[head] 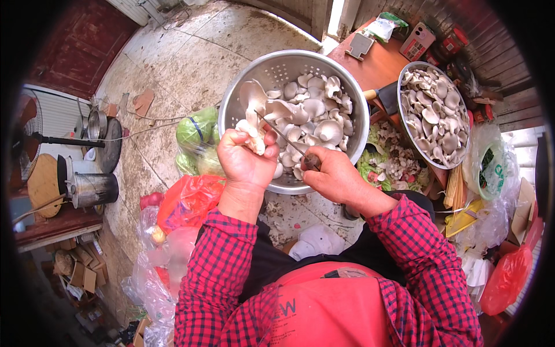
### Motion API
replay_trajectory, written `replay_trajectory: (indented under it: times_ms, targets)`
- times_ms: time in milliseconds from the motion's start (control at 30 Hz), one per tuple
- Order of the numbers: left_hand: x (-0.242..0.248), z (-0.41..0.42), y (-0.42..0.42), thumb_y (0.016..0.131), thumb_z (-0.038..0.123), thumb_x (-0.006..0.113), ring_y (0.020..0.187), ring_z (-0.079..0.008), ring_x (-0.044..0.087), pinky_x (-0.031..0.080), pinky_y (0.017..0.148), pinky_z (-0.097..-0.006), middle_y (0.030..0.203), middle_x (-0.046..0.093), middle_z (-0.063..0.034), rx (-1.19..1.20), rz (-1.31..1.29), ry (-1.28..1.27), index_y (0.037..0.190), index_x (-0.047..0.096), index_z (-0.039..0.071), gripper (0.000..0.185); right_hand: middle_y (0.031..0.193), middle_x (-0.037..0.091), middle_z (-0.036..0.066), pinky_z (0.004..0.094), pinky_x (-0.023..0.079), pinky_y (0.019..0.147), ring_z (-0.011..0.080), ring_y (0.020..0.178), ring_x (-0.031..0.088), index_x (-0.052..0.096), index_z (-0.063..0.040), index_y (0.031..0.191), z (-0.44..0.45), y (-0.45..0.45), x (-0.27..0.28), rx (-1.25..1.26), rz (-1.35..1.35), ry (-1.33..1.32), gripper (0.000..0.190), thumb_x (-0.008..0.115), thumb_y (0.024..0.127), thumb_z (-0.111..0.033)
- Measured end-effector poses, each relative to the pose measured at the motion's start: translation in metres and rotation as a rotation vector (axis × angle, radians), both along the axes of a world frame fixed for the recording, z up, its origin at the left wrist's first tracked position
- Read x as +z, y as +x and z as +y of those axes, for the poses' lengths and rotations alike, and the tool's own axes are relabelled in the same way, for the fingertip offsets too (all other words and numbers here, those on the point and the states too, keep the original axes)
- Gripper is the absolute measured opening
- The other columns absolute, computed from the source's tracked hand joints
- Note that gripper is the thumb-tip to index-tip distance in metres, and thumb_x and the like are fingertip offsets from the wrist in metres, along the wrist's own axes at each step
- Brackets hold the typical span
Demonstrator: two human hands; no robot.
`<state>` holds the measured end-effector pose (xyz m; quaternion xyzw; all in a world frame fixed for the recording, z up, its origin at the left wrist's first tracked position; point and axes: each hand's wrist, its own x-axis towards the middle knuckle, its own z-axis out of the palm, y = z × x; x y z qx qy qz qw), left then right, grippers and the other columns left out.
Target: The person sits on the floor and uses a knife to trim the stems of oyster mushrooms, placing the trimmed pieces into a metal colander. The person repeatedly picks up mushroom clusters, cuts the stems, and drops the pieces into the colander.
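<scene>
My left hand (247,162) grips a cluster of oyster mushrooms (253,102) by its pale stem base, caps pointing away from me. In my right hand (336,175) is a small knife (284,138) with a dark handle; its thin blade reaches across to the stems and appears to touch them. Both hands are over the near rim of a large stainless steel colander (269,71). Loose oyster mushrooms (328,131) fill much of the colander. The fingertips of my left hand are partly hidden behind the stem base.
A metal basin of oyster mushrooms (433,115) stands at right on a wooden table (377,54), beside a cleaver (388,96). Vegetable trimmings (396,162) lie below. Bagged cabbages (195,132) and a red plastic bag (188,201) are at left on the floor.
</scene>
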<state>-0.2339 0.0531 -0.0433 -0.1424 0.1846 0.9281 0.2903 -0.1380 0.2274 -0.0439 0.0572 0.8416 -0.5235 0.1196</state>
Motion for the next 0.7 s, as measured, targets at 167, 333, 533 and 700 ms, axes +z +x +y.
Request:
replay_trajectory:
  times_ms: [167, 333, 533, 700]
  targets:
    - [-0.003, 0.002, 0.005, 0.066, 0.018, 0.050, 0.062, -0.0247, 0.054, 0.038, 0.047, -0.0323, 0.081, 0.063, -0.0101, -0.084, -0.025, -0.051, 0.093, 0.062, 0.009, 0.031, 0.073, 0.065, 0.021, 0.0432, 0.051, 0.066, 0.0355, 0.070, 0.066, 0.063, 0.002, 0.093, 0.000, 0.000, 0.004, -0.032, 0.017, -0.016, 0.023, 0.062, 0.077, -0.016]
    - [-0.006, 0.007, 0.016, 0.065, 0.013, 0.048, 0.056, -0.0243, 0.052, 0.035, 0.042, -0.0320, 0.076, 0.058, -0.0080, -0.118, -0.021, -0.085, 0.089, 0.057, 0.013, 0.025, 0.075, 0.065, 0.021, 0.0435, 0.052, 0.068, 0.0361, 0.072, 0.067, 0.063, 0.001, 0.093, 0.001, -0.001, 0.006, -0.034, 0.019, -0.031, 0.023, 0.063, 0.077, -0.016]
    - [-0.004, 0.016, 0.028, 0.065, 0.010, 0.047, 0.053, -0.0238, 0.049, 0.033, 0.040, -0.0308, 0.075, 0.055, -0.0086, -0.188, -0.011, -0.205, 0.094, 0.051, 0.014, 0.030, 0.078, 0.067, 0.022, 0.0423, 0.053, 0.070, 0.0363, 0.073, 0.067, 0.065, 0.002, 0.092, 0.003, -0.003, 0.004, -0.042, 0.070, 0.014, 0.023, 0.062, 0.077, -0.015]
    - [-0.008, 0.019, 0.033, 0.065, 0.008, 0.046, 0.053, -0.0231, 0.049, 0.033, 0.040, -0.0302, 0.077, 0.055, -0.0091, -0.214, 0.012, -0.287, 0.095, 0.048, 0.013, 0.030, 0.078, 0.067, 0.021, 0.0392, 0.053, 0.069, 0.0310, 0.074, 0.069, 0.066, 0.002, 0.091, 0.004, -0.006, 0.017, -0.043, -0.003, -0.052, 0.024, 0.062, 0.077, -0.016]
